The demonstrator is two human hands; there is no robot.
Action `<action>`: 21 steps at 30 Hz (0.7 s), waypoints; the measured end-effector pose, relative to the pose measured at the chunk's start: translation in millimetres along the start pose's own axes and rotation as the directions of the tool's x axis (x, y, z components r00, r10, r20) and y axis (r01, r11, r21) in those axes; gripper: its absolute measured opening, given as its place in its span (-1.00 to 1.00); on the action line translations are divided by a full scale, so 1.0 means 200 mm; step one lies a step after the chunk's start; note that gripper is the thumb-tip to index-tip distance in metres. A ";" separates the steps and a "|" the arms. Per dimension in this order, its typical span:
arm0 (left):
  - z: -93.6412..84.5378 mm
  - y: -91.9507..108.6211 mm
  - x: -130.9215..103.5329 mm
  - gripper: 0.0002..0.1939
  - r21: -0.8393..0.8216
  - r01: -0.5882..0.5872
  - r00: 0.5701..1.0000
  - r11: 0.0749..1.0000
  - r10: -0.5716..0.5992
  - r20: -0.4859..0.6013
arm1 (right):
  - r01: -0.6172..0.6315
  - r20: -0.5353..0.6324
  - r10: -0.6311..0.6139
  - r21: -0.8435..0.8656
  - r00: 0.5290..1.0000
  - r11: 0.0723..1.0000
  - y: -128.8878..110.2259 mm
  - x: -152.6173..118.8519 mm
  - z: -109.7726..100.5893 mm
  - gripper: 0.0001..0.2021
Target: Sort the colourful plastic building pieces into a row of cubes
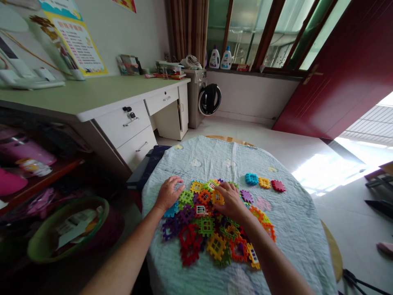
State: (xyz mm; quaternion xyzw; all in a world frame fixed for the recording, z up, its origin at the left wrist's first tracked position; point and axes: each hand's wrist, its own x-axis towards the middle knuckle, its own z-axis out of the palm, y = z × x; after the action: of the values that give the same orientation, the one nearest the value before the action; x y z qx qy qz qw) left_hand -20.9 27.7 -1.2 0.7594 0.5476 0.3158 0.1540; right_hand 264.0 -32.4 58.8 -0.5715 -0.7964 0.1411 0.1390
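Observation:
A heap of colourful plastic interlocking building blocks (206, 226), square with window-like openings and toothed edges, lies on the cloth-covered round table (294, 241). At the heap's left edge is my left hand (170, 193), its fingers loosely curved, thumb apart, holding nothing; a blue block (172, 210) lies just below it. My right hand (231, 201) reaches over the middle of the heap, thumb and fingers closed at an orange-yellow block (218, 198). Its palm and wrist hide some blocks. Off to the right, a blue block (251, 179), a yellow block (264, 182) and a red block (278, 186) sit in a row.
Left of the table stand a green-topped desk (123, 92) and a green basin (69, 229) holding papers. A washing machine (196, 98) with its door open is beyond the desk. A red door (331, 78) stands at the right.

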 end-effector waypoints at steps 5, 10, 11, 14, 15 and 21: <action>0.00 0.01 0.00 -0.78 0.007 -0.001 1.000 1.000 0.001 -0.017 | -0.015 -0.015 0.015 -0.001 1.000 1.000 0.03 0.00 0.00 -0.48; 0.00 0.01 -0.01 -0.82 0.013 0.004 1.000 1.000 -0.003 -0.021 | -0.015 0.030 0.016 -0.036 0.999 0.999 0.02 0.00 0.01 -0.51; 0.00 0.01 -0.01 -0.82 0.013 0.003 1.000 1.000 -0.002 -0.020 | -0.014 0.026 0.015 -0.036 1.000 0.999 0.01 0.00 0.00 -0.52; 0.00 0.01 0.00 -0.82 0.017 0.005 1.000 1.000 -0.005 -0.019 | -0.016 0.020 0.017 -0.042 1.000 0.999 -0.01 0.00 0.00 -0.56; 0.00 0.01 0.00 -0.83 0.018 0.008 1.000 1.000 -0.008 -0.020 | -0.017 0.023 0.018 -0.050 1.000 0.999 -0.01 0.00 0.00 -0.56; 0.00 0.02 -0.01 -0.82 0.000 0.010 0.999 1.000 -0.010 -0.031 | -0.018 0.022 0.020 -0.076 1.000 0.997 -0.02 0.00 0.01 -0.39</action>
State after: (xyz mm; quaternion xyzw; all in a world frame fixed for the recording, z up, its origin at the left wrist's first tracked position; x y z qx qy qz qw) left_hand -18.6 24.8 1.5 0.7515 0.5539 0.3268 0.1471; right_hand 259.6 -33.6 58.6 -0.5823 -0.7971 0.1188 0.1070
